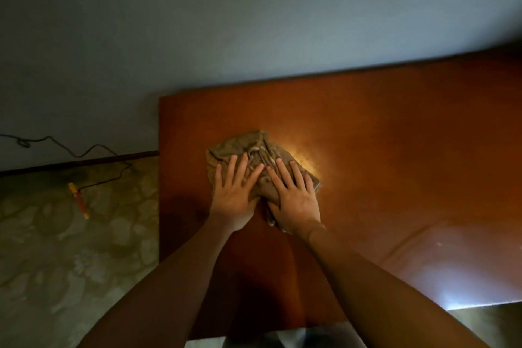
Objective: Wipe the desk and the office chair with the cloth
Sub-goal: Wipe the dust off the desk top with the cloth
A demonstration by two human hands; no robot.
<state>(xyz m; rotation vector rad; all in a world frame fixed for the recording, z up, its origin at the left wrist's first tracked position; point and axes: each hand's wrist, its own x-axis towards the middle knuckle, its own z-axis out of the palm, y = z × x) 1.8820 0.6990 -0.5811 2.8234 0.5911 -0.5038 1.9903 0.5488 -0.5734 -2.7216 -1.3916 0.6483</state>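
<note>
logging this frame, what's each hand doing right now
Left hand: open, fingers flat, pressing the cloth on the desk.
Right hand: open, pressing the cloth too.

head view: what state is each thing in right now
cloth, crumpled, pressed flat
left hand, open, fingers spread on the cloth
right hand, open, fingers spread on the cloth
desk, glossy, glare spot beside the cloth
cable, slack, trailing by the wall

Both arms reach forward, left hand [234, 195] and right hand [296, 198] side by side, fingers straight, palms down.
</note>
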